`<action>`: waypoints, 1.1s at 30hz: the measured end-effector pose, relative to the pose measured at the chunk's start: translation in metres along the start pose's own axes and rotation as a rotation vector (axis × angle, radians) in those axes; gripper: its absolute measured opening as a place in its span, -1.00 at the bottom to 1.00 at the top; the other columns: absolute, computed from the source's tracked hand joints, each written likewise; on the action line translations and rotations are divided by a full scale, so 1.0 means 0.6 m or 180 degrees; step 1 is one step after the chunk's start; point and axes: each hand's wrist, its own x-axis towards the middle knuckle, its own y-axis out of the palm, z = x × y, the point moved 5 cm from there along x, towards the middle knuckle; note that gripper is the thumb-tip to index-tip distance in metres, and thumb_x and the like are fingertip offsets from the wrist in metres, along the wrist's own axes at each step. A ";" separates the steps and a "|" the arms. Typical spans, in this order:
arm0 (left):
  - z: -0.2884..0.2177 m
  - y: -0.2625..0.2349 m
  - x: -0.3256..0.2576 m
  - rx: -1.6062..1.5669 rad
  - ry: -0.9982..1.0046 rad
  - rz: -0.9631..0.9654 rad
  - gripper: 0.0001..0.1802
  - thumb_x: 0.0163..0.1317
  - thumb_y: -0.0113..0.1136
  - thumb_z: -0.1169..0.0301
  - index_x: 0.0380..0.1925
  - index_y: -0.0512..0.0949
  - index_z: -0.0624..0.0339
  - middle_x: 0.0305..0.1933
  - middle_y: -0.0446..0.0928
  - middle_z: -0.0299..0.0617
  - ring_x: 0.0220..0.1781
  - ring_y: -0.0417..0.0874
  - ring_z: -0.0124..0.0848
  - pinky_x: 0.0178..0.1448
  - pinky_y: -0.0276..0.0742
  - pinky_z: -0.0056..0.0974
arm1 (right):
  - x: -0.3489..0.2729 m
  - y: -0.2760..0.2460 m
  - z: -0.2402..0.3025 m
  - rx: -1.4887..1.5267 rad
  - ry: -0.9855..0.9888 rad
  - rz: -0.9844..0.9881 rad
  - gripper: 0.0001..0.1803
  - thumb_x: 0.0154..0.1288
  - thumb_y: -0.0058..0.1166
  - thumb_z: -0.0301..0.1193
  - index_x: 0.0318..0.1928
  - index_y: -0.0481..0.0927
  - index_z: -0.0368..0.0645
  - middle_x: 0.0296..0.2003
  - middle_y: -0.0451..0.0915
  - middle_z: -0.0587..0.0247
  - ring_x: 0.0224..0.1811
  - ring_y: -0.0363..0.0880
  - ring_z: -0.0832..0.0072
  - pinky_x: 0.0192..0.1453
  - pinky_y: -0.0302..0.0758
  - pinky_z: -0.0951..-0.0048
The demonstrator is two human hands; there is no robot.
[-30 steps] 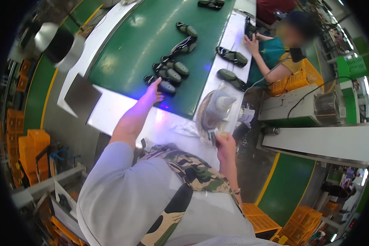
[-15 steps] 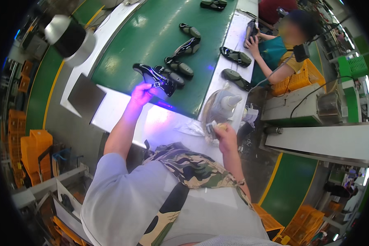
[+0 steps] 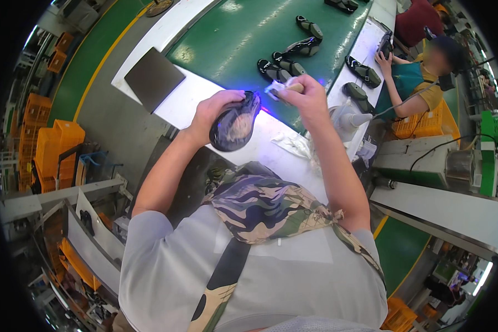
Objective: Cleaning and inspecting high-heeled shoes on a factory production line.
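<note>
My left hand [image 3: 207, 116] is closed round a glossy black sandal [image 3: 233, 128], held up over the near end of the bench, a pale patch showing on it. Just right of the sandal, my right hand [image 3: 311, 100] grips a small tan-handled tool [image 3: 294, 87] with a whitish end. That whitish end is close to the sandal but apart from it; its exact kind is unclear. Beyond both hands, several black sandals with grey-green insoles [image 3: 290, 66] lie on the green conveyor belt [image 3: 227, 41].
Two more sandals [image 3: 362, 72] rest on the white ledge at right, near a white squeeze bottle [image 3: 351, 118] and crumpled white material [image 3: 293, 145]. A dark square board [image 3: 154, 80] juts out at left. A co-worker [image 3: 409, 83] handles a shoe at far right.
My left hand has drawn the sandal toward me and tilted it. My right hand has risen from beside the bottle, bringing the tan-handled tool up near the sandal.
</note>
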 end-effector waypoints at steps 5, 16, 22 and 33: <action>-0.076 -0.059 -0.043 0.0445 0.0117 -0.0072 -0.51 0.00 0.39 0.54 -0.01 0.50 0.26 0.04 0.57 0.07 0.02 0.67 -0.06 0.09 0.61 -0.17 | 0.002 0.099 -0.019 0.0253 -0.0036 0.0530 -0.79 0.08 0.30 -0.63 -0.33 0.50 -0.21 -0.38 0.51 0.36 -0.40 0.47 0.62 -0.28 0.45 0.56; -0.120 -0.070 -0.098 0.0772 -0.0391 -0.0145 -0.52 0.03 0.37 0.53 0.00 0.48 0.24 0.01 0.55 0.06 -0.04 0.67 -0.05 0.00 0.63 -0.17 | -0.071 0.183 -0.024 0.0950 0.0877 0.1237 -0.76 0.05 0.31 -0.60 -0.35 0.47 -0.18 -0.47 0.50 0.35 -0.48 0.48 0.58 -0.41 0.42 0.52; -0.117 -0.033 -0.099 0.0958 -0.0908 0.0216 -0.41 -0.17 0.42 0.57 -0.03 0.47 0.23 -0.06 0.54 -0.03 -0.13 0.66 -0.05 -0.06 0.63 -0.18 | -0.090 0.174 0.039 0.0957 0.0523 0.1461 -0.77 0.07 0.32 -0.60 -0.34 0.48 -0.19 -0.46 0.51 0.35 -0.46 0.48 0.60 -0.41 0.43 0.53; -0.091 0.051 -0.115 -0.1357 -0.2216 0.0990 -0.19 -0.37 0.65 0.45 0.02 0.48 0.31 0.00 0.58 -0.17 -0.02 0.58 -0.38 0.14 0.49 -0.27 | -0.058 0.105 0.068 0.0216 -0.0469 0.1521 -0.77 0.14 0.29 -0.61 -0.35 0.44 -0.19 -0.37 0.53 0.35 -0.35 0.43 0.69 -0.28 0.41 0.63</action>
